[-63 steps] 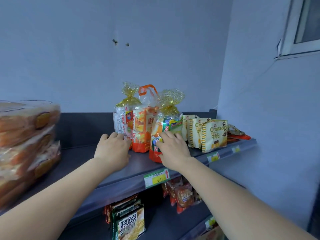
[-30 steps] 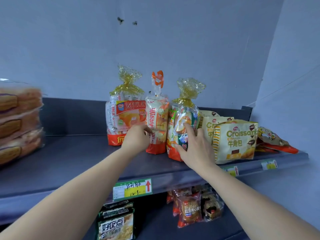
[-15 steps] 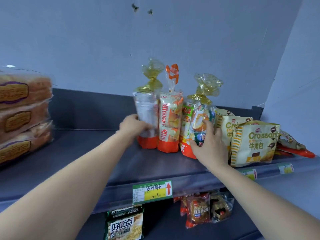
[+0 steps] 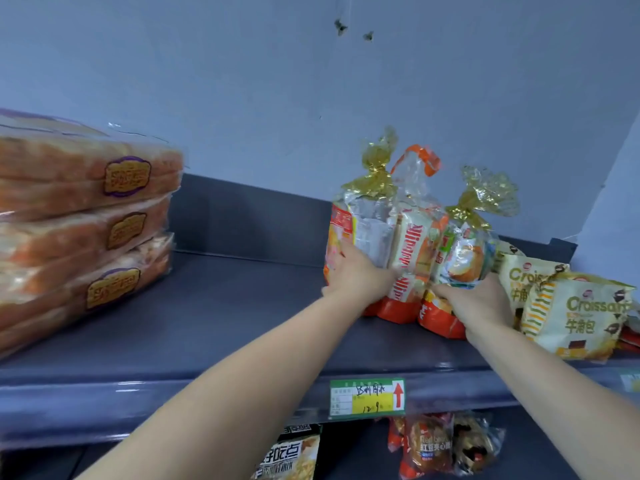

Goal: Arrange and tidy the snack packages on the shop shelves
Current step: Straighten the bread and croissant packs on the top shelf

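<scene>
Three tall snack bags stand close together on the grey top shelf (image 4: 207,327). My left hand (image 4: 360,277) grips the lower side of the left bag (image 4: 369,230), which is tied with gold foil. The middle bag (image 4: 417,244) has an orange handle and stands between my hands. My right hand (image 4: 479,303) holds the lower front of the right gold-tied bag (image 4: 465,254), its fingers reaching left across the bag. Both bags' bases are partly hidden by my hands.
Two yellow Croissant packs (image 4: 581,313) stand just right of my right hand, near the side wall. A stack of wrapped bread loaves (image 4: 86,220) fills the shelf's left end. A price tag (image 4: 367,398) hangs on the shelf edge. More snack packs (image 4: 429,448) sit on the shelf below.
The left bag has turned, and the three bags now stand pressed together. My right hand has slid down to the right bag's base. The view has shifted left.
</scene>
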`<state>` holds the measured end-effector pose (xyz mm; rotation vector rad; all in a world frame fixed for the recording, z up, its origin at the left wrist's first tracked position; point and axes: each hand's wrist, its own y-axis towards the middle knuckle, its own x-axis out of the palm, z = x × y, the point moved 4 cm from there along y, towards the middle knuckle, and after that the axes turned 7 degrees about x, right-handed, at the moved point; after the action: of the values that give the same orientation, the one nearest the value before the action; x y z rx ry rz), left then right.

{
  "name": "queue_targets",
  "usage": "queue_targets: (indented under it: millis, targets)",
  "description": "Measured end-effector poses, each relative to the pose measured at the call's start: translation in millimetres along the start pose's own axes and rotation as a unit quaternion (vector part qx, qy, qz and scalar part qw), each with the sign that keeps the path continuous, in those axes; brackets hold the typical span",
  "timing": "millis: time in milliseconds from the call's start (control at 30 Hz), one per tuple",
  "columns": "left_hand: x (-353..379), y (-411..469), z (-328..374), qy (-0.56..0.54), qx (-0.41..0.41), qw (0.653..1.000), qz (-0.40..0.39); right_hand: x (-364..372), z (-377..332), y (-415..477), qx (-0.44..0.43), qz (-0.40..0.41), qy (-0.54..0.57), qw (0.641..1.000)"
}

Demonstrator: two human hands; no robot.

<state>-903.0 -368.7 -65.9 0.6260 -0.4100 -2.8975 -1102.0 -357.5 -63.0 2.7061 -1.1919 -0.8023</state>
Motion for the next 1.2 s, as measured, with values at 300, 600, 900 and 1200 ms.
queue_targets:
  millis: [300, 600, 900, 1200]
  targets:
    - [-89, 17, -32, -0.091, -0.108, 0.958, 0.251, 60, -46, -77, -0.12, -0.1, -0.014, 0.988]
    - [-86, -9, -2, 0.01, 0.045, 0.933, 0.358, 49, -39, -75, -0.172, -0.186, -0.006, 0.967]
    - [14, -37, 90, 0.144, 0.365, 0.889, 0.237, -56, -38, 2, -0.296, -0.035, -0.056, 0.953]
    - [155, -47, 133, 0.247, 0.419, 0.855, 0.18, -164, 55, 138, -0.155, 0.085, -0.044, 0.983]
